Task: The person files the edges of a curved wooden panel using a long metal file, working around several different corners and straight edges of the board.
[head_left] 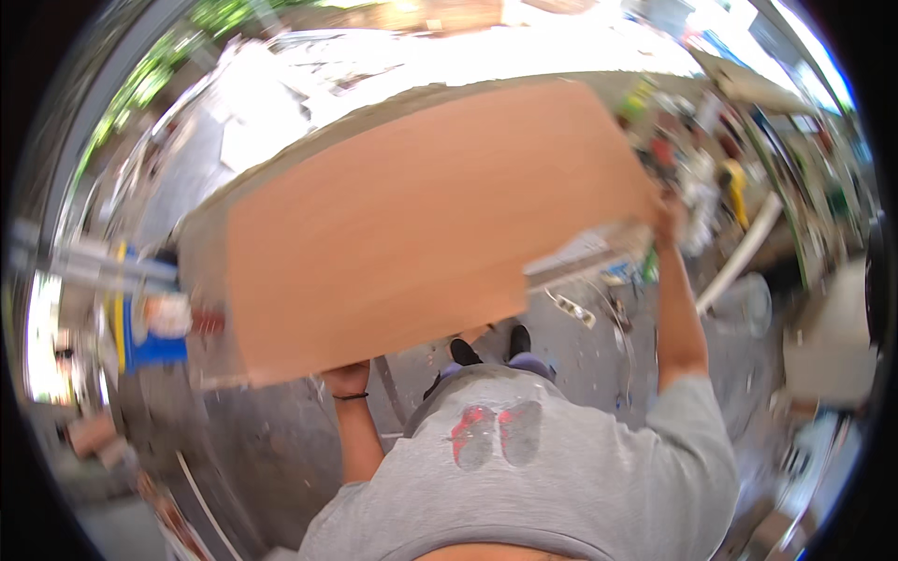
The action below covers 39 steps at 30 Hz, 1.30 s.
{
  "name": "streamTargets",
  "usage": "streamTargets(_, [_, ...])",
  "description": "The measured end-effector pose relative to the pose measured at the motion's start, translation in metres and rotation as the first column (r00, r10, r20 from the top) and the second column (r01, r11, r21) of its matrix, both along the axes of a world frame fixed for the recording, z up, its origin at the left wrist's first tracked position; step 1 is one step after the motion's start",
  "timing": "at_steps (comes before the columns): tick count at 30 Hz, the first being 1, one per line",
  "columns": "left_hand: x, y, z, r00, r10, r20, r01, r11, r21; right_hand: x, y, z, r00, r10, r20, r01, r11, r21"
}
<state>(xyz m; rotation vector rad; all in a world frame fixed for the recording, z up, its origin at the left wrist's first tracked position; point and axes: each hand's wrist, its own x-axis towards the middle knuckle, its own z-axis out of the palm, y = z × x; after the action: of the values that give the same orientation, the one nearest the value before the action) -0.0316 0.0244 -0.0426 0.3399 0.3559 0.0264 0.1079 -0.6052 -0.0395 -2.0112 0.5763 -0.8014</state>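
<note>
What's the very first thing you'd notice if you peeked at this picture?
A big orange-brown board fills the middle, carried flat in the air. The left hand grips its near edge from below, and the right hand holds its far right corner. Beneath it are black shoes on a grey floor.

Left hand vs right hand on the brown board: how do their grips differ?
The left hand grips the brown board at its near, lower edge, close to the body; the right hand grips the far right edge, higher up. The left arm is bent and wears a dark wristband; the right arm is stretched out and its wrist is bare. Both are bare hands, shut on the board and holding it off the floor.
</note>
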Motion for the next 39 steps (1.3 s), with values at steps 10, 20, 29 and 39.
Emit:
streamTargets(10, [-0.055,0.231,0.047,0.931,0.313,-0.190,-0.058,0.638,0.768,-0.037,-0.015,-0.014,0.948,-0.315,-0.036,0.317,0.947,0.053])
streamTargets(20, [0.138,0.245,0.057,0.923,-0.088,-0.374,0.378,0.037,0.925,-0.054,0.011,-0.019,0.977,-0.191,0.090,0.188,0.981,0.049])
streamTargets(29, [0.133,0.245,0.029,0.942,-0.264,-0.209,0.310,0.441,0.842,-0.276,0.192,-0.099,0.903,-0.411,-0.124,0.428,0.841,0.330])
streamTargets(39, [0.091,0.206,0.060,0.943,-0.236,-0.234,0.324,0.491,0.809,-0.466,0.384,-0.168,0.839,-0.416,-0.349,0.473,0.243,0.847])
